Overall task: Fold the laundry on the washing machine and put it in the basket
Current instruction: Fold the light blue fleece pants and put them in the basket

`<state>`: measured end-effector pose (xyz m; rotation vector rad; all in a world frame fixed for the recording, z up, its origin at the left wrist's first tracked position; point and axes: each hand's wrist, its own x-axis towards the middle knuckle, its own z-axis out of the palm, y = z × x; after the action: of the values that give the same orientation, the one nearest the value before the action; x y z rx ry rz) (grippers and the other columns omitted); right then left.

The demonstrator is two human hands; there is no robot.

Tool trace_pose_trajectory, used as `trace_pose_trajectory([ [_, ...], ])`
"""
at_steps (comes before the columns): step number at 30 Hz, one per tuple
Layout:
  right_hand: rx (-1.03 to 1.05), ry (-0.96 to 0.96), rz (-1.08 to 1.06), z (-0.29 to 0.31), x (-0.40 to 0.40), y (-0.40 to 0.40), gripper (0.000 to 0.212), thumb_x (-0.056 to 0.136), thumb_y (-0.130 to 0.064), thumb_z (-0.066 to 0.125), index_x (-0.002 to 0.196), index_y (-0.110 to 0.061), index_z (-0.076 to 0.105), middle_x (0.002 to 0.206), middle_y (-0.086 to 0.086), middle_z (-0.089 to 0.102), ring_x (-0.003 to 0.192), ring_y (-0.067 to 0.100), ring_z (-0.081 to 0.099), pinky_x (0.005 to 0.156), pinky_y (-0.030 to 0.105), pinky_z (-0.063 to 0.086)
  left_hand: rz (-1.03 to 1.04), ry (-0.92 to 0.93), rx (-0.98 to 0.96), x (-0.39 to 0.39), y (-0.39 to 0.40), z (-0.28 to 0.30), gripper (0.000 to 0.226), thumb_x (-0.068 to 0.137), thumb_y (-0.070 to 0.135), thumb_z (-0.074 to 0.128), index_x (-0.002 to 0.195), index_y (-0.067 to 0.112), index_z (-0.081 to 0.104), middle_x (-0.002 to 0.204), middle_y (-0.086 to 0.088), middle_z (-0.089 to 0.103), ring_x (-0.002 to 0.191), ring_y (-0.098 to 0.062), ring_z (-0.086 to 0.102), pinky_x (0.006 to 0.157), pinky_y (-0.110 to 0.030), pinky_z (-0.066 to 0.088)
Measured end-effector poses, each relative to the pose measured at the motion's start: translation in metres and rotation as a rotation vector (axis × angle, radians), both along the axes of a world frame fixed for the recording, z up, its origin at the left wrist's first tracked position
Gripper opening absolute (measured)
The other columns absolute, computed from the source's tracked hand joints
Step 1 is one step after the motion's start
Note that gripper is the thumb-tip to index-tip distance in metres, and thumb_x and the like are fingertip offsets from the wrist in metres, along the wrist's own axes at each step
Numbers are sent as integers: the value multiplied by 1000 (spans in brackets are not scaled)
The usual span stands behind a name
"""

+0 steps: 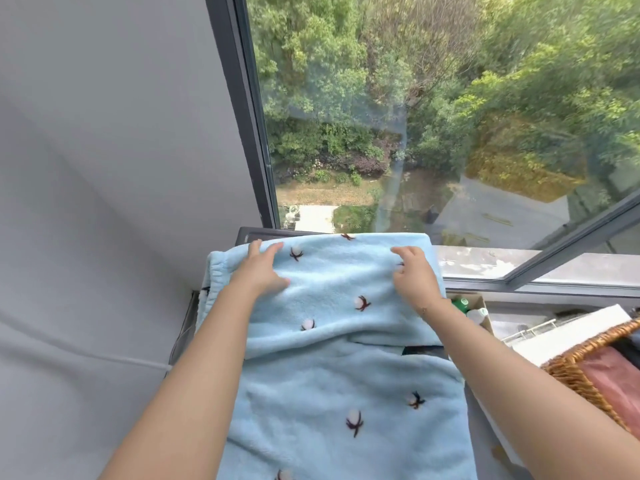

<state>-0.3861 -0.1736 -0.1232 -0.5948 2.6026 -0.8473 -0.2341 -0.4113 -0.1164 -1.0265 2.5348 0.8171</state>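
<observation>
Light blue fleece garment [332,382] with scattered cotton-boll motifs: white tufts on dark brown stems. Spread lengthwise over the washing machine [246,233], running from the far edge toward the near edge of view. Far portion folded back over itself, forming a doubled layer with a fold line across the middle. Gathered elastic band visible at far left edge. Surface lightly rippled, not fully flat. Machine almost wholly covered; only a dark far-left corner and a small dark patch at the right showing. Woven wicker basket [571,372] to the right, near side, partly cut off by frame edge; pink fabric [613,386] lying inside.
</observation>
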Motion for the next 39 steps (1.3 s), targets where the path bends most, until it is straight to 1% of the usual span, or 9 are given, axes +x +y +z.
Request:
trace_pose_trajectory([
  [6, 281, 12, 47, -11, -51, -20, 64, 93, 0, 35, 152, -17, 17, 160, 3, 13, 129, 28, 44, 91, 35, 45, 70, 71, -44, -11, -10, -29, 77, 82, 41, 71, 145, 30, 30, 141, -7, 24, 130, -26, 38, 101, -40, 39],
  [12, 429, 105, 109, -10, -72, -31, 44, 86, 5, 43, 126, -11, 53, 124, 12, 44, 96, 35, 57, 77, 40, 53, 156, 169, -161, -18, -19, -17, 21, 91, 35, 61, 106, 22, 68, 103, -5, 47, 93, -26, 55, 71, -32, 40],
  [15, 411, 186, 68, -12, -65, -20, 26, 88, -4, 48, 112, -9, 53, 114, 12, 50, 93, 33, 55, 71, 38, 48, 225, 386, -242, -16, -14, -3, 25, 96, 20, 51, 110, 24, 71, 105, -1, 57, 82, -23, 59, 67, -33, 40],
  [19, 162, 348, -74, 12, -41, 1, 7, 88, -11, 52, 93, -12, 49, 95, 8, 55, 79, 32, 53, 59, 34, 37, 292, 715, -235, -9, 4, 29, 37, 92, -1, 44, 118, 13, 68, 124, -3, 62, 102, -24, 63, 90, -22, 41],
  [22, -178, 446, -268, 36, 6, 30, 20, 79, -1, 56, 77, -15, 42, 80, 5, 50, 69, 27, 44, 55, 34, 30, 273, 923, -212, 28, 40, 48, 37, 89, -10, 45, 111, 8, 68, 133, -4, 56, 123, -13, 49, 102, -8, 28],
  [27, -540, 469, -398, 36, 131, 104, 10, 74, 3, 46, 72, -7, 47, 104, 2, 50, 93, 13, 45, 80, 9, 35, 278, 1080, -194, 133, 130, 26, 38, 81, -6, 47, 98, 21, 67, 138, -2, 50, 127, -12, 45, 104, -15, 33],
  [32, -272, 51, -259, -29, 190, 139, 21, 74, 8, 55, 80, -12, 51, 136, 0, 38, 125, 23, 41, 87, 16, 29, 581, 894, 187, 193, 165, -30, 36, 76, 17, 52, 93, 45, 69, 130, 33, 49, 126, 1, 43, 111, -28, 32],
  [35, -212, 20, -248, -29, 193, 137, 12, 81, 3, 58, 82, -9, 58, 142, -2, 35, 122, 14, 41, 83, 17, 29, 727, 879, 326, 196, 173, -26, 24, 89, 11, 55, 102, 26, 68, 123, 25, 54, 123, -5, 47, 110, -38, 35],
  [39, -207, -7, -353, -10, 180, 138, 13, 90, -17, 57, 80, -10, 60, 114, -2, 52, 100, 17, 52, 75, 30, 33, 1294, 1041, 698, 183, 171, 1, 15, 94, 16, 53, 98, 19, 68, 102, 5, 68, 104, -15, 63, 87, -28, 49],
])
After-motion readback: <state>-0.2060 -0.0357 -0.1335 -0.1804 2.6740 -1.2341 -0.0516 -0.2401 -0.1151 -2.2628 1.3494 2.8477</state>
